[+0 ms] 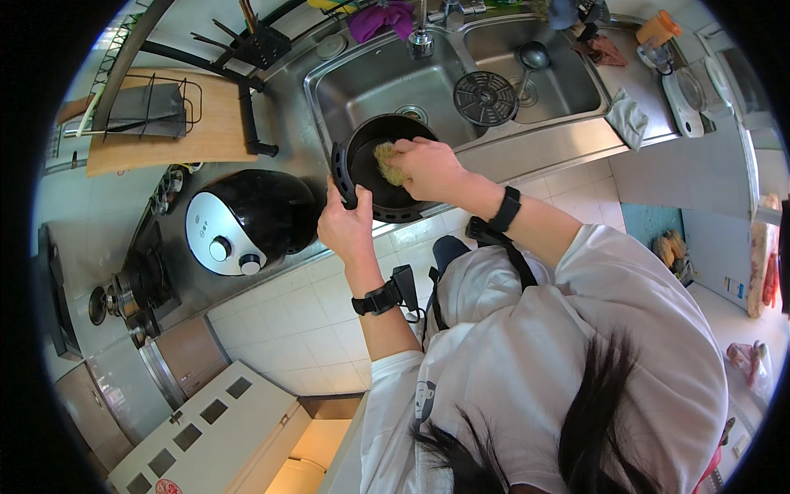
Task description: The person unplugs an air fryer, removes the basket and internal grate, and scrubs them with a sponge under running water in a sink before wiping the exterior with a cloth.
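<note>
A black air fryer basket (376, 207) is tilted over the front edge of the left sink basin, its open top towards me. My left hand (347, 222) grips its slotted rim at the lower left. Inside the basket, my right hand (429, 170) presses a yellowish scouring pad (390, 164) against the dark inner surface. The round slotted fryer tray (486, 99) rests over the divider between the two basins. On the counter at left stands the black and silver air fryer body (237, 222).
A metal ladle (533, 57) lies in the right basin (565, 92). The faucet head (421, 44) hangs over the left basin. A purple cloth (381, 21) is behind it, and a pale cloth (627, 119) drapes over the counter's front edge. A wooden board (216, 117) stands at the left.
</note>
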### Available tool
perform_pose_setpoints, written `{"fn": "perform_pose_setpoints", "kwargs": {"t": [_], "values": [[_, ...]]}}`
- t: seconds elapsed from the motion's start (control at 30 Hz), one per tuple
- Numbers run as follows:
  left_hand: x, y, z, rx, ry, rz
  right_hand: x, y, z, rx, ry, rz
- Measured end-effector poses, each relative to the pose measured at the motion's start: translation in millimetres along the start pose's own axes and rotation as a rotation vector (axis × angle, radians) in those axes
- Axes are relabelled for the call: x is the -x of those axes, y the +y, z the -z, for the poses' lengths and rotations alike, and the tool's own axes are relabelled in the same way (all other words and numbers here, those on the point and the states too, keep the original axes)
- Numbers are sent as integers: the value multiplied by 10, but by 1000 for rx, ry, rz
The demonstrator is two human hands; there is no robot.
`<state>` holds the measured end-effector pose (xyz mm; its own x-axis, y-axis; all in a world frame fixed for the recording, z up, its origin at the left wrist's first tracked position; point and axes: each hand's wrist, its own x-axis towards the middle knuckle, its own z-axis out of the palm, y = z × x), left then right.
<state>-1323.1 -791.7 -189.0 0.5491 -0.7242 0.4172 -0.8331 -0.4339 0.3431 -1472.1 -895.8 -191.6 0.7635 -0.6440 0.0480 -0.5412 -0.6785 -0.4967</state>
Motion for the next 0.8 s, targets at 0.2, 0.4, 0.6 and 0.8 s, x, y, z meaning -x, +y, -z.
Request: {"fn": "perform_pose_setpoints", "kwargs": {"t": [0.2,0.4,0.6,0.8], "values": [[-19,41,39,-1,-22,0,98,-110,157,-121,370,105],[-66,123,51,-37,-29,-66,-183,-179,157,3,365,204],[-82,121,39,-69,-19,-79,-186,-87,158,13,373,27],[-79,123,31,-42,-8,-93,-232,-76,164,-54,399,111]]}}
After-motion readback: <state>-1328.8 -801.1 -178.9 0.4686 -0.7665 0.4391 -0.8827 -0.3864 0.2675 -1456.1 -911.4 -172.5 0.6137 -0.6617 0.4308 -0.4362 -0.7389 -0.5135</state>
